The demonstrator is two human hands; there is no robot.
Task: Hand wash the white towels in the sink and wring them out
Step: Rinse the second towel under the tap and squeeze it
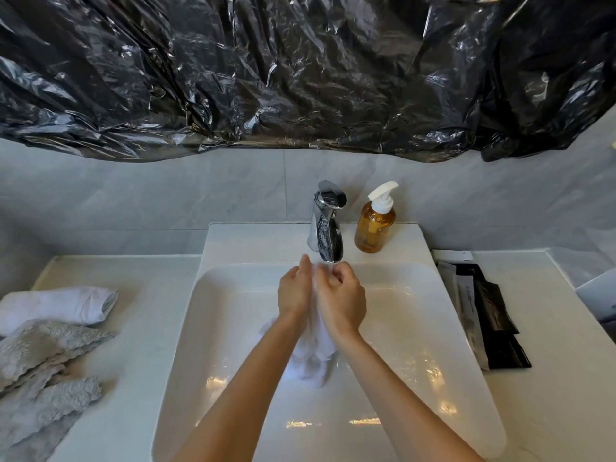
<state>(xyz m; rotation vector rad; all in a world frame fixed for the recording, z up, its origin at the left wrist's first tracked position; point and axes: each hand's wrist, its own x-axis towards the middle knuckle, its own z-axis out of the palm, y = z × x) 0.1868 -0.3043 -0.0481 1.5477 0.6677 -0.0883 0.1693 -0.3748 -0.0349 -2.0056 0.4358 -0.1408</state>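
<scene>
Under faucet (326,228): both hands grip white towel (311,356).

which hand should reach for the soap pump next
Right, most likely. The soap bottle stands on the sink ledge to the right of the faucet, nearer the right hand. The left hand could keep the white towel over the sink.

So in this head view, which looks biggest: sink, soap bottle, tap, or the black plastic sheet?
1. Black plastic sheet
2. Sink
3 and 4. Soap bottle and tap look about alike; I would not rank them.
</scene>
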